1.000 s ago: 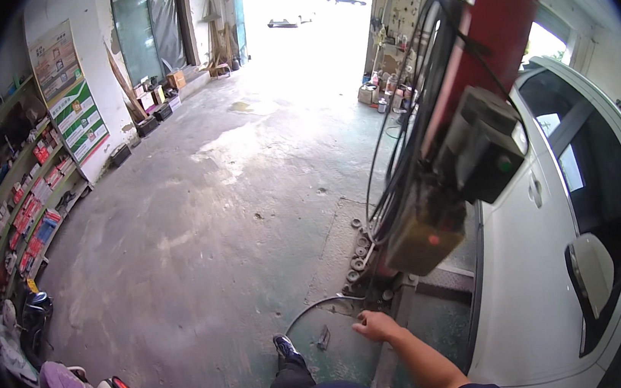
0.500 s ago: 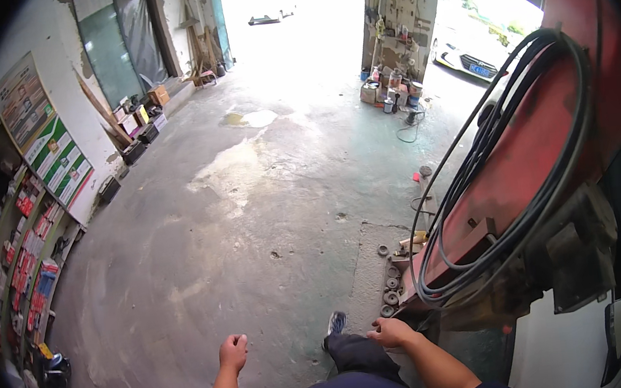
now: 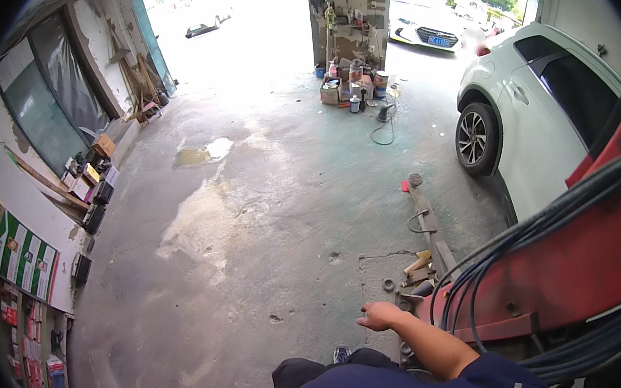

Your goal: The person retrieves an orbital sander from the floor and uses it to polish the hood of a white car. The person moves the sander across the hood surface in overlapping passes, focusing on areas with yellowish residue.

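My right hand hangs in front of me at the lower middle, its forearm reaching in from the lower right. The fingers are loosely bent, with the tips a little apart, and I see nothing held in them. Below and beyond it is the concrete floor. Nearest to the hand, on its right and apart from it, are small round dark parts and the foot of a red lift post. My left hand is out of the picture. One shoe shows below my dark blue shirt.
Black hoses loop along the red post. A long metal arm lies on the floor. To the right stands a white car. Pots and boxes crowd the pillar; shelves line the left, boxes the wall.
The view has swung right and moved forward, bringing the white car in. My left hand has dropped out of sight; my right hand appears slightly higher. The red post now sits lower.
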Motion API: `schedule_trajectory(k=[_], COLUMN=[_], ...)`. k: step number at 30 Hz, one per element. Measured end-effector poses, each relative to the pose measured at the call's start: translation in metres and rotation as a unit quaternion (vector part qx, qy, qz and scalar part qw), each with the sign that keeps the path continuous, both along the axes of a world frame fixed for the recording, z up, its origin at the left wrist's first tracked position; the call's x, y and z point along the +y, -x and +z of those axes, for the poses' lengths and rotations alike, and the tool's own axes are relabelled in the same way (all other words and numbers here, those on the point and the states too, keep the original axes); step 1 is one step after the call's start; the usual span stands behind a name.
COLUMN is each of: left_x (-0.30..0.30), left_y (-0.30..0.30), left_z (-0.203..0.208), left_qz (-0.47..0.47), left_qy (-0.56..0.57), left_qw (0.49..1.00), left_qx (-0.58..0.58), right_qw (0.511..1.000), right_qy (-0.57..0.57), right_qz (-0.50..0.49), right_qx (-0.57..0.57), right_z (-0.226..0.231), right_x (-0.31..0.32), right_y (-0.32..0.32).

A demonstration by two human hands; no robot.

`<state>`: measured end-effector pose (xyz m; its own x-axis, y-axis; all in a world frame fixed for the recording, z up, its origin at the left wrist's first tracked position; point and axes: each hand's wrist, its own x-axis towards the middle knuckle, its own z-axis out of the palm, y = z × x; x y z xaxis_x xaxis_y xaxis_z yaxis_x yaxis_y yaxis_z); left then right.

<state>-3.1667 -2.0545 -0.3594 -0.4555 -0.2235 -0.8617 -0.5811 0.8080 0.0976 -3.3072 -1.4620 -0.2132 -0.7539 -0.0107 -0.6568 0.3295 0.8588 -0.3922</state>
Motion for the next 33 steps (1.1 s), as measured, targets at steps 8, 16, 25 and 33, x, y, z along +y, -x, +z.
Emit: schedule_trajectory(k=[8, 16, 25, 33], left_x=[0.037, 0.053, 0.216, 0.301], left_y=[0.263, 0.597, 1.002, 1.068], left_z=[-0.037, -0.051, 0.042, 0.001], left_qz=[0.024, -0.168, -0.072, -0.184], left_qy=[-0.059, -0.063, -0.133, -0.099], left_qw=[0.997, 0.982, 0.957, 0.959], left_qx=[0.038, 0.052, 0.248, 0.191], right_qw=[0.997, 0.979, 0.701, 0.778], right_qy=[0.028, 0.024, 0.148, 0.133], right_qz=[-0.062, -0.19, -0.623, -0.5], right_qx=[0.029, -0.068, -0.314, -0.357], right_z=[-0.011, -0.101, -0.237, -0.282], right_x=[0.028, 0.08, 0.124, 0.235], right_y=[0.224, 0.315, 0.296, 0.537])
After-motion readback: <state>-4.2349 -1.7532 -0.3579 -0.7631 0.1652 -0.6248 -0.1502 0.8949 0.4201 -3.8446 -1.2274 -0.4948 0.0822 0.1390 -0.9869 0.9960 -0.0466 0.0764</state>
